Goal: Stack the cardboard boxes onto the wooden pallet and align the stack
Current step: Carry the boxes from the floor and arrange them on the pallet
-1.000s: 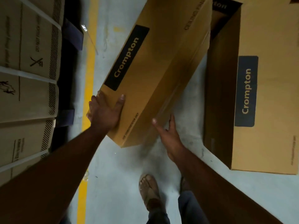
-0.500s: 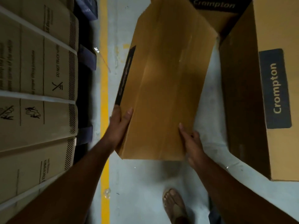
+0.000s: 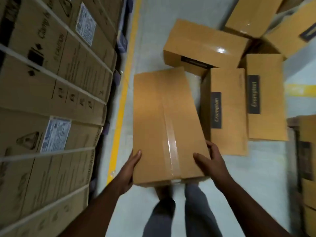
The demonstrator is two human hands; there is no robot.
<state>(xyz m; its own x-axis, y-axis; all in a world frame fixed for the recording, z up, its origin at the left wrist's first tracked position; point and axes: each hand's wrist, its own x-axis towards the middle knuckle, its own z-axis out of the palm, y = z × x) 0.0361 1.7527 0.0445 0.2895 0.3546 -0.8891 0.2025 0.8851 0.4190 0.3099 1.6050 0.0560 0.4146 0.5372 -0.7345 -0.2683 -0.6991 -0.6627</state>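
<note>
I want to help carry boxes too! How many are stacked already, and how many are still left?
Done: I can't tell; only a sliver of what may be the pallet shows at the right edge. In hand: one taped box, the left hand and right hand each keeping a grip on a side. Left: at least five boxes on the floor, unstacked.
</note>
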